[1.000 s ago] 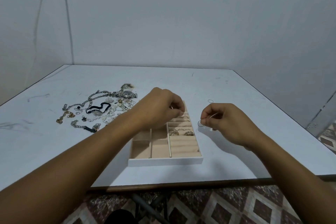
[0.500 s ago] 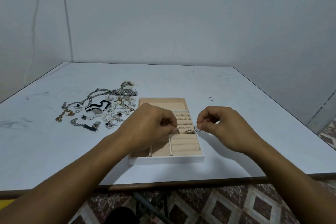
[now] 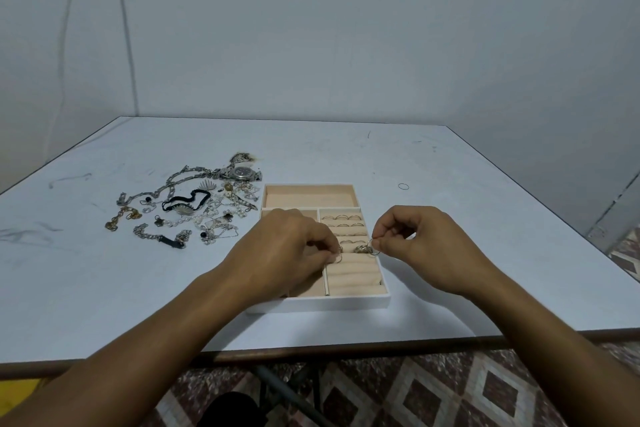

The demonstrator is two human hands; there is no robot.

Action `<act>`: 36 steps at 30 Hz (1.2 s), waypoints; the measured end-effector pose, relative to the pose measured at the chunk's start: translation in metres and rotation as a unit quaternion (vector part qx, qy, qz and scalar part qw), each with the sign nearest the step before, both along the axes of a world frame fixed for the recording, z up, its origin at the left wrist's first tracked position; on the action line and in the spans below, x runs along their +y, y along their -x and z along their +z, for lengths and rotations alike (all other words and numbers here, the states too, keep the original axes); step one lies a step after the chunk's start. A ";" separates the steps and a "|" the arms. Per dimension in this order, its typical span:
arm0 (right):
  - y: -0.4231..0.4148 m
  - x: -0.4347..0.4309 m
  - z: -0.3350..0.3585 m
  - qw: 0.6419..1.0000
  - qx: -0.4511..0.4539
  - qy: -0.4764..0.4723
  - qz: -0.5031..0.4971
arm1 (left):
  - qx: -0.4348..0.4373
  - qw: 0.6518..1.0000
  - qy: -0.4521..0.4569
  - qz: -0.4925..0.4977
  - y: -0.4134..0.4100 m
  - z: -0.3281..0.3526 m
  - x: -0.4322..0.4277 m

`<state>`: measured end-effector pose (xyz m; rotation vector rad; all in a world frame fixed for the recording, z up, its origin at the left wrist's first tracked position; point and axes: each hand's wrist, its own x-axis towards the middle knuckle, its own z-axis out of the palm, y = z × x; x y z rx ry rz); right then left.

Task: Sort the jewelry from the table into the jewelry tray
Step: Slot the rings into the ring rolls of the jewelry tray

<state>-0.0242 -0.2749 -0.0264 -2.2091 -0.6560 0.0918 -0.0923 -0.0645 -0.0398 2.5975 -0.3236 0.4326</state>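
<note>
Head view: left hand pinches a ring at the ring rolls of the jewelry tray, evidently to seat it in a slot; right hand pinches a thin hoop just beside, held ready. Unsorted jewelry pile lies left of the tray

- A plain indoor room, more like a spare room in a home than a shop or a lab; the frame does not settle which.
- Upper half: pale grey walls, with a thin cable running down at upper left.
- Centre: a white table with a scuffed, pen-marked top and a brown front edge.
- Bottom edge: floor tiles patterned in maroon and cream diamonds, and a dark metal table leg.
- Left of centre: loose jewelry heaped on the table beside a jewelry tray.
</note>
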 end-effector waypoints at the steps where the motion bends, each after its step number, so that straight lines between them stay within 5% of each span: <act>1: 0.000 0.000 0.000 1.000 0.000 0.001 0.000 | -0.001 1.000 0.001 -0.003 0.000 -0.001 0.001; 36: 0.002 0.005 -0.006 1.000 -0.002 -0.003 0.000 | -0.066 0.993 -0.082 -0.056 0.006 -0.013 0.007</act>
